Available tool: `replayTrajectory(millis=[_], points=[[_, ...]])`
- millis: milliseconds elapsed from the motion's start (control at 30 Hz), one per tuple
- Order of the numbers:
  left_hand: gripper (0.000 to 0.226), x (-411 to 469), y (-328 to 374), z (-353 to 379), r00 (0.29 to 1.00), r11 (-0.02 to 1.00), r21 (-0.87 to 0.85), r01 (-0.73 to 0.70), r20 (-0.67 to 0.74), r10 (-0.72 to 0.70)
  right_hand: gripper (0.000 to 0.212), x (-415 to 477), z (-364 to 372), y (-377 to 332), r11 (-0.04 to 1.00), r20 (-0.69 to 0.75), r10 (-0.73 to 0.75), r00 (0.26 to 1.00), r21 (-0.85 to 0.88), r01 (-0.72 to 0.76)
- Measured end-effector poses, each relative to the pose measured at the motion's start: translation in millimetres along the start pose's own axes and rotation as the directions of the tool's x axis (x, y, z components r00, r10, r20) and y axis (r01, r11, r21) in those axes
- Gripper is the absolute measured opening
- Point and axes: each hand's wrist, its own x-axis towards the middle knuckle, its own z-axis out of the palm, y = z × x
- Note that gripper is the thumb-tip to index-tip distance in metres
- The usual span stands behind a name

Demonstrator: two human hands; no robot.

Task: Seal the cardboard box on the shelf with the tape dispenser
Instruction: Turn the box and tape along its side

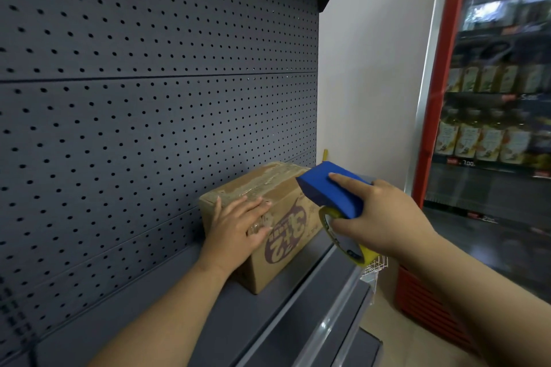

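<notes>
A brown cardboard box (pixel 277 188) with a purple printed logo on its front stands on the grey metal shelf (pixel 286 292), against the pegboard back. Old tape runs along its closed top. My left hand (pixel 238 226) lies flat, fingers spread, over the box's near top corner and front face. My right hand (pixel 381 217) grips a blue tape dispenser (pixel 328 191) with a yellow tape roll (pixel 348 244). The dispenser's blue head hangs just over the box's right end, near the top edge.
A dark perforated pegboard (pixel 149 98) forms the shelf's back, with another shelf overhead. A white side panel (pixel 372 83) bounds the shelf on the right. Beyond it stands a red-framed glass cooler (pixel 492 128) full of bottles. A lower shelf edge (pixel 343 337) juts out beneath.
</notes>
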Motion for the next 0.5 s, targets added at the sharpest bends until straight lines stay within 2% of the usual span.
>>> replayTrajectory(millis=[200,267,367,433,500], points=[[0.064,2,1,-8,0.996,0.998,-0.037,0.044,0.073,-0.041,0.073,-3,-6,9,0.991,-0.102,-0.057,0.993,0.115,0.069],[0.076,1,1,-11,0.986,0.996,-0.035,0.085,0.150,-0.079,0.074,-6,-7,14,0.985,-0.116,-0.068,0.991,0.147,0.085],[0.095,-4,4,-12,0.951,0.964,-0.102,0.246,0.216,-0.220,0.075,-9,-9,22,0.978,-0.097,-0.081,0.992,0.183,0.098],[0.082,-5,8,-7,0.930,0.915,-0.209,0.346,0.203,-0.306,0.076,-14,-10,29,0.974,-0.081,-0.089,0.993,0.202,0.103],[0.039,-6,16,-4,0.913,0.844,-0.347,0.408,0.136,-0.385,0.076,-17,-9,36,0.975,-0.058,-0.099,0.993,0.195,0.108]])
